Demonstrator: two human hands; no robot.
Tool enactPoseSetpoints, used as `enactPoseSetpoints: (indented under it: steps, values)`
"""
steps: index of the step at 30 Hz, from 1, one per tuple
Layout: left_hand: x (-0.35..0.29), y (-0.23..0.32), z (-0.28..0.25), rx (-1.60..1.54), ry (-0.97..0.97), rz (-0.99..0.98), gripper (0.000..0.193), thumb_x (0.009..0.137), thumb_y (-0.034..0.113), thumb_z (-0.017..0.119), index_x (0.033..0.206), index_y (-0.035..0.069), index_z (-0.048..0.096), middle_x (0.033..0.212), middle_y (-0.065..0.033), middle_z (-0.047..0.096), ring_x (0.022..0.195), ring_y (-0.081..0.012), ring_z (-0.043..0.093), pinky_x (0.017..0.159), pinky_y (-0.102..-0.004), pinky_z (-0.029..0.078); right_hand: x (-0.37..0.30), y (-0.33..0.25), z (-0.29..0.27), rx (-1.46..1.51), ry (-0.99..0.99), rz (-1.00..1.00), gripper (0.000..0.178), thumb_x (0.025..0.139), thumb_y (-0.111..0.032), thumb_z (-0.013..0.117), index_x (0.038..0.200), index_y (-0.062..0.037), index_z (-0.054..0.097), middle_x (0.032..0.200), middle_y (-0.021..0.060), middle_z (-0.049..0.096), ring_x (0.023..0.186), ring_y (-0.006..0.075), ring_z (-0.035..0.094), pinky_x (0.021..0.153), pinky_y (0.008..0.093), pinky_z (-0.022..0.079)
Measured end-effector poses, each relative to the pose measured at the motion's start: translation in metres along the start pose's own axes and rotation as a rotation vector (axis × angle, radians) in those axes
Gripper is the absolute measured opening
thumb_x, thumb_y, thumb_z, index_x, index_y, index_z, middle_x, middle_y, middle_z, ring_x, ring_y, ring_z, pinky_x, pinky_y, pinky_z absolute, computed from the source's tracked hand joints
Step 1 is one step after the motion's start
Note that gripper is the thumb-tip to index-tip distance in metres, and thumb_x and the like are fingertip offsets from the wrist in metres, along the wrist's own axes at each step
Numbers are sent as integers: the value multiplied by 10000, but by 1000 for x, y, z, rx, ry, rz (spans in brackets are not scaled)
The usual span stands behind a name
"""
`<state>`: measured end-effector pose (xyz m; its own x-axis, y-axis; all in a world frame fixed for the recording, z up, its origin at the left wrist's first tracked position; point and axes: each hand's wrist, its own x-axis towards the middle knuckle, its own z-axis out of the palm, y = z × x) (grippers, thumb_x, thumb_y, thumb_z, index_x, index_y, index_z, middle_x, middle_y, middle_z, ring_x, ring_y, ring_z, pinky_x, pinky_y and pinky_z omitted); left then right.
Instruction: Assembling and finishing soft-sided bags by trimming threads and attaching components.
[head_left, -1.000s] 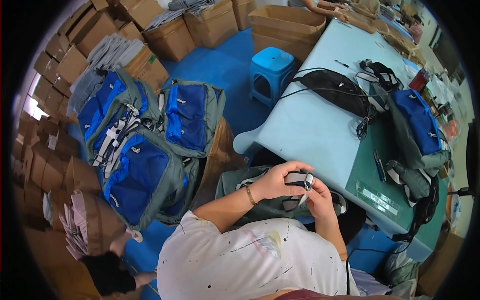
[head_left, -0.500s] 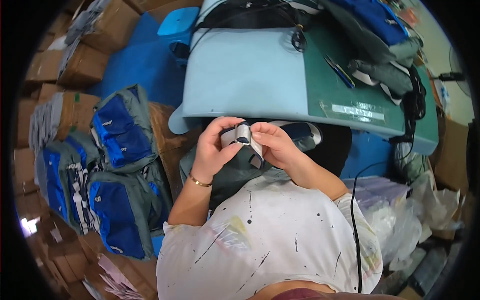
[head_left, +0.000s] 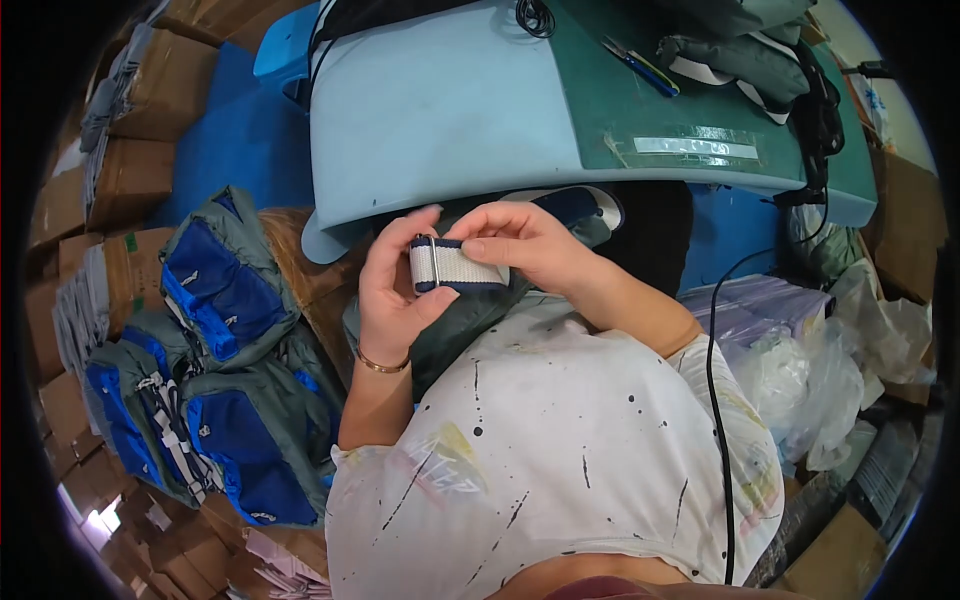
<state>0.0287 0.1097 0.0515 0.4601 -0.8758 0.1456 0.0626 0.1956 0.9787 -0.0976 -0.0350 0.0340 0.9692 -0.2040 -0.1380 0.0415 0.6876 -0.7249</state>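
Note:
A white webbing strap (head_left: pixel 462 266) with navy edges is held in front of my body, its flat face turned up. Across its left end sits a narrow metal slide buckle (head_left: pixel 434 264). My left hand (head_left: pixel 388 300) grips that end, thumb at the buckle's lower side and fingers at its upper side. The fingers of my right hand (head_left: pixel 535 245) are closed on the strap to the right of the buckle, thumb on top. Below the hands lies grey-green fabric (head_left: pixel 440 345), partly hidden by my arms. Another navy and white strap piece (head_left: pixel 590 205) is beyond my right hand.
A table, light blue (head_left: pixel 440 110) and green (head_left: pixel 610 120), stands ahead with thread snips (head_left: pixel 643 68) and grey fabric with white straps (head_left: pixel 735 65). Blue-grey backpacks (head_left: pixel 245 440) and cardboard boxes (head_left: pixel 150 190) fill the left. A black cable (head_left: pixel 712 380) hangs at right, near plastic bags (head_left: pixel 790 365).
The strap and buckle have turned from a folded, end-on pose to lie broad side up. Both hands have shifted left, with the right fingers now along the strap. The whole view has tilted.

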Motion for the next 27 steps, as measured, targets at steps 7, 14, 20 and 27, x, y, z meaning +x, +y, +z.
enactPoseSetpoints:
  steps: [7, 14, 20, 27]
  values:
    - [9, -12, -1, 35, -87, 80, 588, 682, 89, 806, 1169, 45, 480, 1140, -91, 483, 1016, -167, 513, 886, -289, 418, 4, -4, 3, -66, 40, -50, 125, 847, -53, 667, 963, -47, 621, 876, 0, 628, 800, 48, 578, 694, 188, 463]
    - [8, -10, 9, 167, -72, 76, 582, 670, 70, 813, 1154, 51, 491, 1151, -95, 480, 1037, -176, 515, 902, -304, 427, 1, 5, -13, 77, -1, -16, 135, 854, -50, 654, 972, -54, 589, 883, -1, 606, 801, 51, 562, 683, 182, 445]
    - [4, -13, 6, 92, -37, 7, 572, 662, 58, 816, 1142, 30, 505, 1117, -90, 511, 1017, -172, 534, 898, -303, 436, -12, 12, -36, -164, -49, -58, 209, 856, -8, 633, 1041, -62, 554, 944, -12, 602, 878, 53, 545, 772, 218, 439]
    - [6, -17, 15, 217, -106, 2, 578, 650, 32, 808, 1147, 32, 514, 1134, -93, 517, 1034, -167, 533, 879, -297, 449, -8, 10, -23, -8, -63, -63, 198, 835, 6, 651, 976, -71, 535, 912, 6, 608, 842, 70, 567, 767, 214, 453]
